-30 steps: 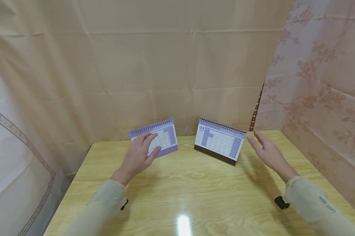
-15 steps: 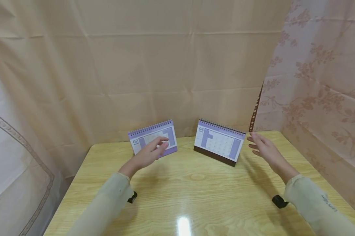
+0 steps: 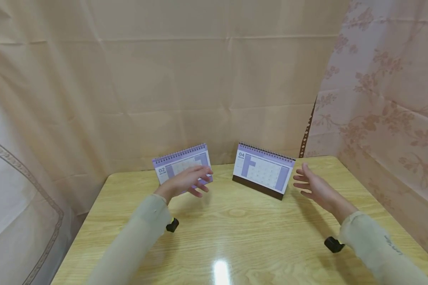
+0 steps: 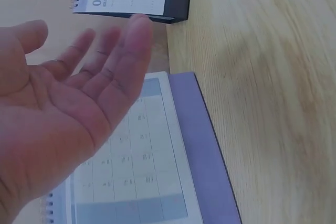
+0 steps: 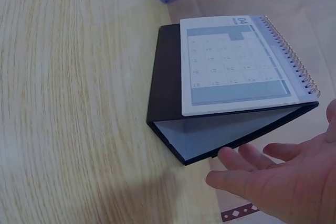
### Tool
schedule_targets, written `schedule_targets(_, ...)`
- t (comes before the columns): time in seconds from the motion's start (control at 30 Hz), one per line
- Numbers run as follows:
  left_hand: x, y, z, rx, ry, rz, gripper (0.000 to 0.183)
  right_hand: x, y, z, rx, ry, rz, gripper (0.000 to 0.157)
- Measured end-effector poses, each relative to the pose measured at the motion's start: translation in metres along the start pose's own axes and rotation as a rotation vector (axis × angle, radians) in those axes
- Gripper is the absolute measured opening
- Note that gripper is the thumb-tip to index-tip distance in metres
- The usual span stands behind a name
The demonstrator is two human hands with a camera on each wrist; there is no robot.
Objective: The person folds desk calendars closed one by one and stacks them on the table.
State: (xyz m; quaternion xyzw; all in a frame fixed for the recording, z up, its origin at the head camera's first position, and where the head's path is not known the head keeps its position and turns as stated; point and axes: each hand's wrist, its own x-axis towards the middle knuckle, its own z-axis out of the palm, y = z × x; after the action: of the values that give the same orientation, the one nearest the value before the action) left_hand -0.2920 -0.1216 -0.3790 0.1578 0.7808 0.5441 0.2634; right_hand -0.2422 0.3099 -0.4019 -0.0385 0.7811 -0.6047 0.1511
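Standing at the table's point(image 3: 235, 225) back, the purple-based calendar point(image 3: 180, 161), long axis slanting away rightward, is just beyond the left hand point(image 3: 186, 180), its fingers loosely spread, gripping nothing. Farther right, the dark-based calendar point(image 3: 263, 168) slants oppositely, nearest the right hand point(image 3: 315, 187), spread wide and empty just beside its right edge.
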Motion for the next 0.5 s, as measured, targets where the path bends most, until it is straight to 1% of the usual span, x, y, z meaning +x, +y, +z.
schedule_targets(0.13, 0.012, 0.004, 0.003, -0.021, 0.012, -0.05, 0.053, 0.004, 0.0, 0.003, 0.001, -0.016, 0.037, 0.099)
schedule_targets(0.27, 0.027, 0.008, 0.005, -0.046, 0.037, -0.076, 0.06, 0.006, 0.0, 0.003, -0.003, -0.024, 0.051, 0.101)
schedule_targets(0.33, 0.036, 0.011, 0.008, -0.057, 0.059, -0.078, 0.063, 0.007, 0.0, 0.003, 0.0, -0.024, 0.054, 0.102)
schedule_targets(0.5, 0.056, 0.021, 0.018, -0.079, 0.149, -0.032, 0.07, 0.008, 0.0, 0.005, 0.013, -0.017, 0.06, 0.102)
